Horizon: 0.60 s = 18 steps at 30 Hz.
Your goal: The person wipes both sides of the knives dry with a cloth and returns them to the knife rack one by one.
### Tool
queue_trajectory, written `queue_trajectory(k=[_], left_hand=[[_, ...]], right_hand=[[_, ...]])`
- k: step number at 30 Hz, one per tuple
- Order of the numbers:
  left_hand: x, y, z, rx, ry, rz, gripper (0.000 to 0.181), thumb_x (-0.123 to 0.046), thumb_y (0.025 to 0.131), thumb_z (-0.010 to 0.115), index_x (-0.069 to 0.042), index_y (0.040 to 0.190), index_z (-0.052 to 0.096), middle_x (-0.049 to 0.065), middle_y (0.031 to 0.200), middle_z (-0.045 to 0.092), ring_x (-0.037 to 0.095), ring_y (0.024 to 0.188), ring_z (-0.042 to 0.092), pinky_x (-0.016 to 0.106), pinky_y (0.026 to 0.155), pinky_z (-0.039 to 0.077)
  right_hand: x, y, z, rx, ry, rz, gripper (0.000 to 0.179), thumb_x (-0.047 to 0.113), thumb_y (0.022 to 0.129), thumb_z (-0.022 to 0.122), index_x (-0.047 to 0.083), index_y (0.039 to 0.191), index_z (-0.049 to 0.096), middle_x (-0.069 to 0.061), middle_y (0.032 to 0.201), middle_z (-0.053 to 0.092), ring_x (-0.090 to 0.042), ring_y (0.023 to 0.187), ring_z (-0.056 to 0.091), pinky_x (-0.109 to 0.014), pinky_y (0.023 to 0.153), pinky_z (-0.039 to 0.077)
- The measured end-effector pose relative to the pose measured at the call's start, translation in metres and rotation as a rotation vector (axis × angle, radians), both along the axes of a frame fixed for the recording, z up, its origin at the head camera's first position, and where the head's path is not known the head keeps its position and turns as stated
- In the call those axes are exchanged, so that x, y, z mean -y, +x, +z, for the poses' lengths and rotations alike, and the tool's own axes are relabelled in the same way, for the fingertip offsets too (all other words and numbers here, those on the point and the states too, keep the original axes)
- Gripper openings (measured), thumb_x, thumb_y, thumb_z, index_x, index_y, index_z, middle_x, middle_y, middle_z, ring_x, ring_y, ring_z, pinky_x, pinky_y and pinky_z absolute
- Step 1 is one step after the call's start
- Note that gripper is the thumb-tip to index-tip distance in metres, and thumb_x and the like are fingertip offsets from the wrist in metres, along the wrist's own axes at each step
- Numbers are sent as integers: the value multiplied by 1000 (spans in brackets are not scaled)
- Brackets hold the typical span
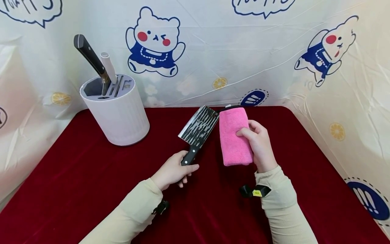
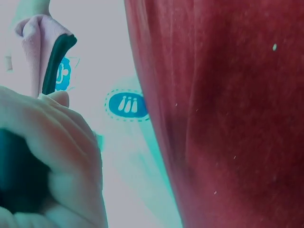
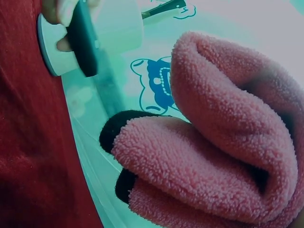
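Note:
My left hand (image 1: 175, 170) grips the black handle of a cleaver (image 1: 199, 127), whose dark, silver-streaked blade points up and away to the right. In my right hand (image 1: 259, 144) is a folded pink cloth (image 1: 235, 139), pinched at its right side with the thumb on its front face. The cloth's upper left corner lies close to the blade's far corner; whether they touch I cannot tell. From the right wrist view, the cloth (image 3: 213, 142) shows thick fluffy folds with black edging. The left wrist view catches the left hand (image 2: 61, 147) curled round the dark handle.
A white knife block (image 1: 117, 118) stands at the back left of the dark red tablecloth (image 1: 91, 189). It holds a black-handled knife (image 1: 89, 56) and a white-handled tool (image 1: 108, 67). A curtain (image 1: 207, 54) with printed bears hangs behind and along the sides.

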State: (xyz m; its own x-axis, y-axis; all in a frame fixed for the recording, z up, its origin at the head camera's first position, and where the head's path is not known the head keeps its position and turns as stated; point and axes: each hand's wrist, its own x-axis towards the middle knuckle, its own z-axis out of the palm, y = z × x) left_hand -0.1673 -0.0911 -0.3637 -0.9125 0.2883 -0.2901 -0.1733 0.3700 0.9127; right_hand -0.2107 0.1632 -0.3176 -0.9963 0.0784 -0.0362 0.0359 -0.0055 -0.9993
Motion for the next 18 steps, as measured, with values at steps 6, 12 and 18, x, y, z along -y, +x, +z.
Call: queue_trajectory(k=[6,12,18], left_hand=[[2,-1,3,-133,-109,22,39,-31,90,73,-10,118,57,3,59,49,15,42,45,27,46,44],[2,-1,6,-195,-130,82,34,-40,84,78,-14,93,58,-1,56,41,16,40,40,28,45,39],[2,-1,8,-313,-157,116,39,-49,87,72,-16,80,53,0,55,43,18,41,47,30,46,44]], right_hand=[[2,1,0,-53,-13,-60,20,3,83,63,15,99,65,5,83,65,-12,74,65,-28,65,54],[4,3,2,-131,46,-153,21,5,85,65,13,104,67,7,82,65,-13,74,64,-27,65,54],[6,3,3,-235,100,-218,25,4,85,64,8,109,67,7,88,66,-15,78,63,-25,66,53]])
